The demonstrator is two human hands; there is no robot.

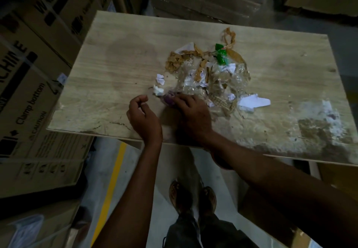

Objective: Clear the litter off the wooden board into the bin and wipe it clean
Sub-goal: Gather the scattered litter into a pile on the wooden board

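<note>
You are looking down at a pale wood-grain rectangular board (120, 57) that fills the middle of the frame, tilted so its far edge runs toward the upper left. A loose heap of litter (209, 75) sits just right of centre: crumpled clear plastic film, torn white paper scraps, brown cardboard strips and a green plastic wrapper (220, 54) near the top of the heap.

Your right hand (193, 112) lies palm down at the lower left edge of the heap, fingers spread flat over a small purple scrap (168, 98) and the film. It presses rather than pinches; whether anything is caught under the fingers cannot be told. Your left hand (144, 116) hovers just beside it, fingers curled loosely inward, holding nothing visible.

No bin shows anywhere in the frame, and no cloth. The only containers are stacked brown cardboard cartons (33, 84) along the left side and top, all closed, their contents hidden.

The likely risks: the light paper bits may scatter or slip off the near edge onto the grey floor (135, 170) if you sweep fast, and the clear film may spring open and shed what it holds. Whitish smears at the lower right of the board will probably need firm wiping.
</note>
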